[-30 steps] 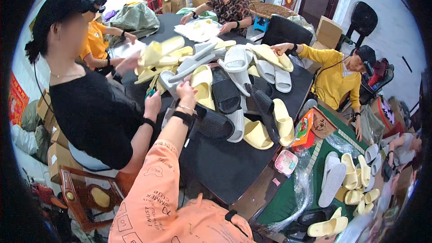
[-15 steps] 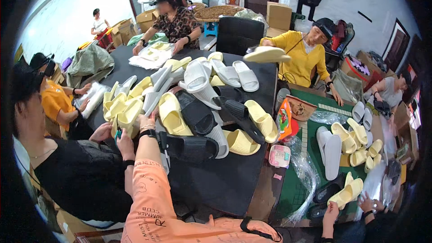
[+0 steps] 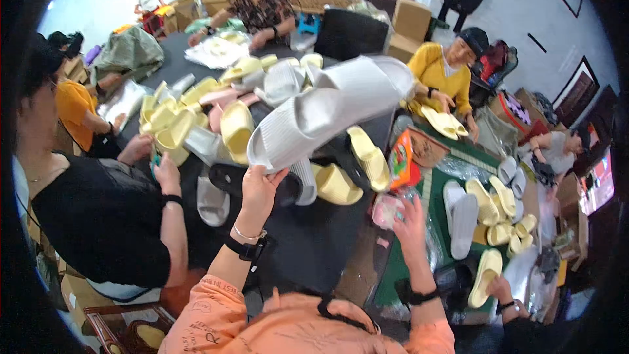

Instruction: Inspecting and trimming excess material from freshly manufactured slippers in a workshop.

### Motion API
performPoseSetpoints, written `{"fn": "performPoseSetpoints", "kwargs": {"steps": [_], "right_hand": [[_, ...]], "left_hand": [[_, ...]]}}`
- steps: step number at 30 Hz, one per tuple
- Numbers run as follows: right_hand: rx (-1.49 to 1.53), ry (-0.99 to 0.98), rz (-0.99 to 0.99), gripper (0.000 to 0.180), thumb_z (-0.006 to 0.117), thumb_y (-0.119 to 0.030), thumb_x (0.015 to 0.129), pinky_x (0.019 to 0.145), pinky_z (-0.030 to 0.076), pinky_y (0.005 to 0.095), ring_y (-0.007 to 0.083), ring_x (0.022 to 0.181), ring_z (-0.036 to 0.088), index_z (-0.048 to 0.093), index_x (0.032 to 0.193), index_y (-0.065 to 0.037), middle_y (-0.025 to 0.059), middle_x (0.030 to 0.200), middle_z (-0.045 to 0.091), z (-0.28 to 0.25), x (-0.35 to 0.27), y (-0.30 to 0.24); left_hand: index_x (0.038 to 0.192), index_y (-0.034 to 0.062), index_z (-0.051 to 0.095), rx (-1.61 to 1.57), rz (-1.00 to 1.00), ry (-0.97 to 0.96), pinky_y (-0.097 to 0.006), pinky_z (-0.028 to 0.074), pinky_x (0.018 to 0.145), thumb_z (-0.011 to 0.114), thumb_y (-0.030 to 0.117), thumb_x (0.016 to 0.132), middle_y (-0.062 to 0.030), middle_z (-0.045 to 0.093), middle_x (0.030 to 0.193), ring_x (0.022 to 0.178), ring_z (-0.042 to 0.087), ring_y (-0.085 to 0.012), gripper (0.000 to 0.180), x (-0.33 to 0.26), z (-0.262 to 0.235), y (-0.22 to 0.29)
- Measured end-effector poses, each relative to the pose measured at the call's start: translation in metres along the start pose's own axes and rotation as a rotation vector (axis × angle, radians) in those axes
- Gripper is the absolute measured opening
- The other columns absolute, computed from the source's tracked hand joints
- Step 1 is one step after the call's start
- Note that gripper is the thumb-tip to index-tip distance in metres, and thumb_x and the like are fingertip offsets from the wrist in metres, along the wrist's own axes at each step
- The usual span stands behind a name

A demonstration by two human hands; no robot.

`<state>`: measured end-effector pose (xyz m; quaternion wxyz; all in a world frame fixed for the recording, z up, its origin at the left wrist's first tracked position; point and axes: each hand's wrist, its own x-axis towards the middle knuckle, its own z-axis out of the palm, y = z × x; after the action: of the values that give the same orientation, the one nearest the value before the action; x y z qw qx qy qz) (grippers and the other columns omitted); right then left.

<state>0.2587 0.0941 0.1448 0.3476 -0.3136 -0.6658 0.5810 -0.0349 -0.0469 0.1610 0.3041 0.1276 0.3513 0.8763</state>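
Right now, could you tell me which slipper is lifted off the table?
The large white ribbed slipper, held up by the left hand; the yellow, grey and black ones lie on the dark table.

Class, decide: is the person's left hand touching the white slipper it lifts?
Touching. The head view shows the left hand with fingers gripping the white slipper at its lower end.
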Motion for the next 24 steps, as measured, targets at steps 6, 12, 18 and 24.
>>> {"fn": "performPoseSetpoints", "kwargs": {"steps": [6, 12, 18, 24], "right_hand": [[0.628, 0.378, 0.065, 0.038, 0.053, -0.011, 0.086, 0.085, 0.044, 0.0375, 0.0200, 0.101, 0.048, 0.037, 0.120, -0.011, 0.0066, 0.112, 0.046, 0.050, -0.008, 0.012], [0.868, 0.753, 0.179, 0.036, 0.043, -0.014, 0.081, 0.086, 0.044, 0.0421, 0.0270, 0.104, 0.050, 0.041, 0.114, -0.001, 0.0135, 0.114, 0.048, -0.030, -0.045, 0.067], [0.707, 0.791, 0.165, 0.036, 0.044, -0.023, 0.084, 0.090, 0.039, 0.0374, 0.0254, 0.104, 0.050, 0.047, 0.112, -0.001, 0.0123, 0.112, 0.051, -0.069, -0.075, 0.062], [0.422, 0.372, 0.391, 0.027, 0.048, -0.014, 0.084, 0.086, 0.038, 0.0323, 0.0209, 0.095, 0.052, 0.052, 0.106, -0.001, 0.0097, 0.105, 0.053, 0.015, -0.085, 0.075]], "left_hand": [[0.116, -0.0060, 0.037, 0.435, -0.075, -0.141, -0.034, 0.051, 0.077, 0.036, 0.003, 0.082, -0.0118, 0.050, 0.102, 0.094, 0.053, -0.0168, 0.035, -0.104, 0.000, -0.062], [0.107, -0.0028, 0.041, 0.966, 0.081, -0.179, -0.028, 0.044, 0.072, 0.036, 0.003, 0.079, -0.0110, 0.050, 0.085, 0.079, 0.050, -0.0159, 0.029, -0.096, -0.023, -0.039], [0.112, -0.0011, 0.042, 1.283, -0.229, -0.710, -0.035, 0.043, 0.078, 0.045, 0.008, 0.080, -0.0208, 0.055, 0.091, 0.089, 0.055, -0.0302, 0.033, -0.006, -0.013, -0.049], [0.120, 0.0002, 0.045, 1.625, 0.309, -0.777, -0.031, 0.043, 0.079, 0.045, 0.010, 0.086, -0.0192, 0.056, 0.106, 0.093, 0.055, -0.0229, 0.036, 0.025, -0.020, -0.096]]}}
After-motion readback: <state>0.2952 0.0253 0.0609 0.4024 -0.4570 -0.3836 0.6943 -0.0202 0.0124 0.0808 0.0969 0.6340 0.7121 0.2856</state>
